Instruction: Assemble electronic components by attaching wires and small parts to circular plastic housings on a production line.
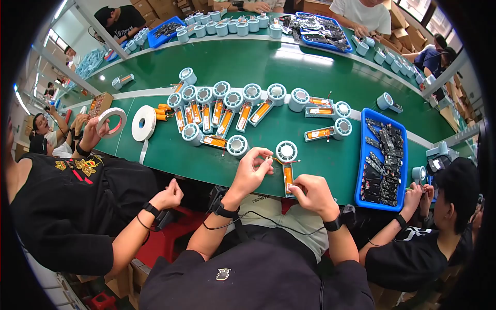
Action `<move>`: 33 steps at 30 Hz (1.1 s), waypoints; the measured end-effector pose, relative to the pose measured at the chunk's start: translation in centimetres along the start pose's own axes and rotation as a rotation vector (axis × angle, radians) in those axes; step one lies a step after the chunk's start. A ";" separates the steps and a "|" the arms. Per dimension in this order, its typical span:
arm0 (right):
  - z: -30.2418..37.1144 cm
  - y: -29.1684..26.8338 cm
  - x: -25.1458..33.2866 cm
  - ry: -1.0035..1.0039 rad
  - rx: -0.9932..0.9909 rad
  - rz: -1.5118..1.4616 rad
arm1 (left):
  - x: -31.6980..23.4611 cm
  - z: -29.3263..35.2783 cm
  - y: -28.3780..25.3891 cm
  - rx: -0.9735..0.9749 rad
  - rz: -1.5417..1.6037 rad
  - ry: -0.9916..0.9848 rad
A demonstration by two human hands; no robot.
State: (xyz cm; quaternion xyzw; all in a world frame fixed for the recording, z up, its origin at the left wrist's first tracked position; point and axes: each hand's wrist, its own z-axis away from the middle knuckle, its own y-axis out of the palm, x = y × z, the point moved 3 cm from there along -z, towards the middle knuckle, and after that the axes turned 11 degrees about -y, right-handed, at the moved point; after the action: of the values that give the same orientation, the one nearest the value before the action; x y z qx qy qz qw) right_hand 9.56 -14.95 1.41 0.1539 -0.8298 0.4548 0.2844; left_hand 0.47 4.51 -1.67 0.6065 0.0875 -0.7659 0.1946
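At the near edge of the green counter (289,64) the person's two hands work on one small assembly. The left hand (251,168) is raised just above the surface, its grip pinched on a thin wire (278,160) that runs from a flat orange battery pack (288,178). The right hand (311,192) lies over the lower end of that pack, fingers curled down on it and holding it against the counter. Just beyond the pack, touching or nearly touching its top end, stands a white round reel-shaped part (286,151), and the wire lies between it and the left fingertips. Both wrists wear dark bands with a thin black cord running between them. Farther back a row of finished units (222,111), each a white round part joined to an orange pack, fans across the counter. To the right sits a blue tray (361,170) full of dark circuit boards, close to the right hand but apart from it. To the left lies a white roll of tape (143,123) with a loose tail, and a neighbour in a black shirt holds up another tape ring (112,121). Another person in black sits at the right, hands near a small white part at the tray's corner.
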 end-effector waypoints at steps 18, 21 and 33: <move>-2.8 3.0 -2.5 0.238 -0.512 -0.753 | -2.6 1.3 0.9 -0.016 -0.406 0.375; -3.5 2.9 -2.5 0.245 -0.544 -0.786 | -2.7 0.9 0.7 -0.020 -0.452 0.409; -3.8 1.9 -2.0 0.095 -0.337 -0.259 | -2.2 1.1 0.8 -0.031 -0.454 0.404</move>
State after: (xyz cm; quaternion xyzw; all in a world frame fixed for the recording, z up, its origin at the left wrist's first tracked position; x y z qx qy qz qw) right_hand 11.43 -10.78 0.52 0.1876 -0.8530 0.2763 0.4010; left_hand 0.23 3.78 0.83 0.7083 0.2696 -0.6523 0.0065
